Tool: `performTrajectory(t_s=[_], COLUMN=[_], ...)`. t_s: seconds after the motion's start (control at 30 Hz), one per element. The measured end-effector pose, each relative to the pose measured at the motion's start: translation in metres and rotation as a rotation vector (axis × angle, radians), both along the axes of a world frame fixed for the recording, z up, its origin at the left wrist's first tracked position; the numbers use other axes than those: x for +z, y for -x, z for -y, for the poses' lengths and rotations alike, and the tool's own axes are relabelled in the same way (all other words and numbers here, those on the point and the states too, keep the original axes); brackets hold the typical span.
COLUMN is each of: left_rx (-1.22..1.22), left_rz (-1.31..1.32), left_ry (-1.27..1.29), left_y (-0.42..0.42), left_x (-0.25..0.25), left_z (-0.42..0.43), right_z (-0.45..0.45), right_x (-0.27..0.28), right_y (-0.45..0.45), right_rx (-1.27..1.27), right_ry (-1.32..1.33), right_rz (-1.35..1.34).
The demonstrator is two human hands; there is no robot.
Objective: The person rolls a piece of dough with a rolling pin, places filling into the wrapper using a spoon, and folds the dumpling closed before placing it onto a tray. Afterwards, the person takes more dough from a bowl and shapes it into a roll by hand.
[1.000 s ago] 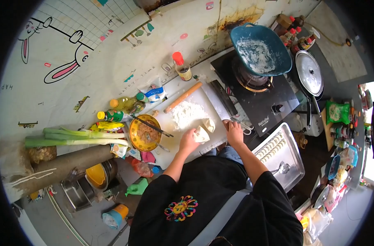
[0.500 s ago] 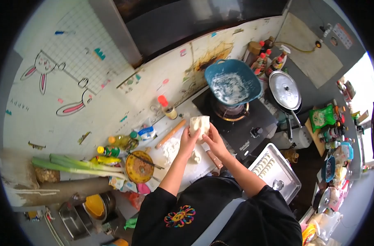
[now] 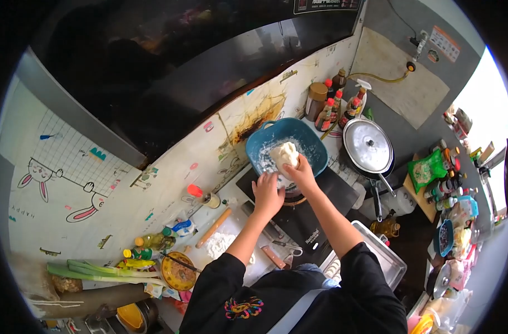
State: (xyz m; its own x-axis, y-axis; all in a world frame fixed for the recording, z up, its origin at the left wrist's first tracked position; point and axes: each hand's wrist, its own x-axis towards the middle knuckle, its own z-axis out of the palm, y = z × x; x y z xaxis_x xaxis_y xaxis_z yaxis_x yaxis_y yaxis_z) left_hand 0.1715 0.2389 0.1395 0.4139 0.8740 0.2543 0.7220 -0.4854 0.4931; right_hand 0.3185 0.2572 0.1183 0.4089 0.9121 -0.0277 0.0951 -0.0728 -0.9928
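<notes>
A lump of pale dough (image 3: 283, 153) is in my right hand (image 3: 303, 175), over the blue basin (image 3: 317, 146). White flour coats the basin's inside. My left hand (image 3: 268, 195) is at the basin's near left side with its fingers stretched out and nothing in them; whether it touches the rim I cannot tell. The basin stands over a burner of the black stove (image 3: 334, 195). On the work surface to the left lie a rolling pin (image 3: 214, 227), a heap of flour (image 3: 219, 243) and a knife with a brown handle (image 3: 273, 257).
A yellow bowl of filling (image 3: 179, 271) with chopsticks stands at the left, near some leeks (image 3: 101, 271). A lidded pan (image 3: 368, 146) sits right of the basin, with sauce bottles (image 3: 326, 114) behind. A metal tray (image 3: 396, 261) is at the lower right, partly covered by my arm.
Both hands have moved forward from above the work surface to the basin. The dough has gone with my right hand, and my left hand has let go of it. The view has shifted.
</notes>
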Motion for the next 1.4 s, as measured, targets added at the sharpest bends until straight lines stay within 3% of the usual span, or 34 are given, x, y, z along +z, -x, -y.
performTrajectory(t_s=[0.07, 0.1, 0.17, 0.3, 0.43, 0.53, 0.6, 0.67, 0.73, 0.9, 1.0, 1.07, 1.2, 1.3, 1.4], left_rx=[-0.107, -0.134, -0.187, -0.247, -0.251, -0.225, -0.255, -0.249, -0.221, 0.007, 0.141, 0.209, 0.286, 0.373, 0.373], left_rz=[-0.053, -0.027, 0.025, 0.099, 0.090, 0.096, 0.047, 0.065, 0.211, 0.302, 0.233, 0.265, 0.231, 0.274, 0.316], left_ry=[-0.074, -0.068, -0.051, -0.097, -0.117, -0.174, -0.104, -0.131, -0.061, -0.016, 0.086, 0.284, 0.413, 0.646, 0.729], left_y=[-0.001, -0.002, -0.004, -0.006, -0.008, -0.009, -0.003, 0.005, 0.026, 0.112, 0.161, 0.184, 0.206, 0.212, 0.219], left_x=[-0.004, -0.017, -0.050, -0.034, -0.043, -0.039, -0.037, -0.030, -0.023, -0.045, -0.072, -0.099, -0.152, -0.173, -0.200], left_z=[0.009, 0.006, 0.003, 0.018, 0.027, 0.028, 0.028, 0.034, 0.042, 0.064, 0.092, 0.113, 0.159, 0.184, 0.203], right_z=[-0.017, -0.030, -0.035, -0.045, -0.043, -0.034, -0.030, -0.026, -0.008, 0.043, 0.078, 0.099, 0.145, 0.171, 0.181], right_x=[-0.015, -0.045, -0.046, -0.054, -0.065, -0.063, -0.061, -0.062, -0.045, 0.038, 0.041, 0.020, -0.045, -0.101, -0.125], right_y=[-0.020, -0.029, -0.033, -0.043, -0.043, -0.049, -0.048, -0.045, -0.035, 0.044, 0.090, 0.117, 0.167, 0.193, 0.213], right_rx=[-0.002, -0.036, 0.007, 0.153, 0.165, 0.182, 0.143, 0.100, 0.044, 0.005, 0.083, 0.292, 0.639, 0.647, 0.613], right_ry=[0.128, 0.129, 0.189, 0.287, 0.428, 0.357, 0.414, 0.364, 0.025, -0.336, -0.546, -0.500, 0.103, 0.141, 0.381], right_rz=[0.153, 0.166, 0.144, 0.041, 0.115, 0.621, 0.581, 0.796, 0.857, 0.765, 0.705, 0.492, 0.420, 0.648, 0.823])
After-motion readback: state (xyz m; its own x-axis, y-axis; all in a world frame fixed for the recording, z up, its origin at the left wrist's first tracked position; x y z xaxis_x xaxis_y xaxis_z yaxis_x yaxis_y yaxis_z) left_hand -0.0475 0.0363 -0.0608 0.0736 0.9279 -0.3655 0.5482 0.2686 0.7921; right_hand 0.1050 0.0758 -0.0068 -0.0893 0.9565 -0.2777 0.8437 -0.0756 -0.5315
